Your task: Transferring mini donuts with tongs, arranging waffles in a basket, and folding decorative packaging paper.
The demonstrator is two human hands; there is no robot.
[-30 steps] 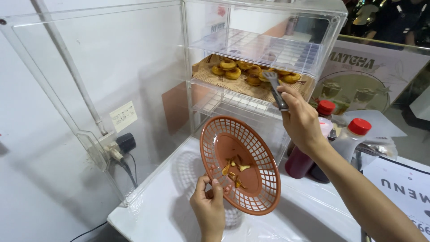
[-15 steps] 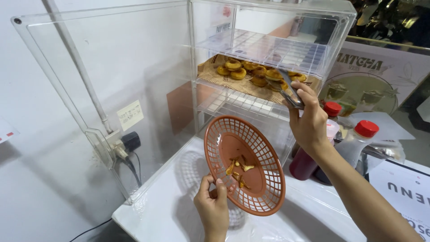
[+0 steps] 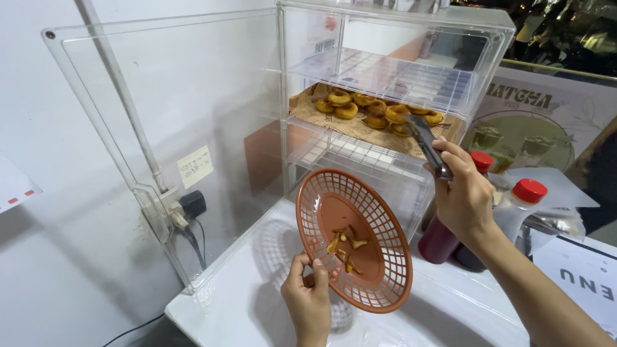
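I'm gripping the brown basket (image 3: 352, 239) with my left hand (image 3: 310, 299); my right hand (image 3: 464, 196) is clutching metal tongs (image 3: 425, 142) over the doughnuts (image 3: 379, 111) on the tray's right edge.

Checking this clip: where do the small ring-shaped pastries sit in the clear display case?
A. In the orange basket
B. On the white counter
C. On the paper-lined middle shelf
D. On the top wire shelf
C: the ring-shaped pastries lie on the paper-lined middle shelf of the clear display case, under the bare top wire shelf; the orange basket holds only crumbs.
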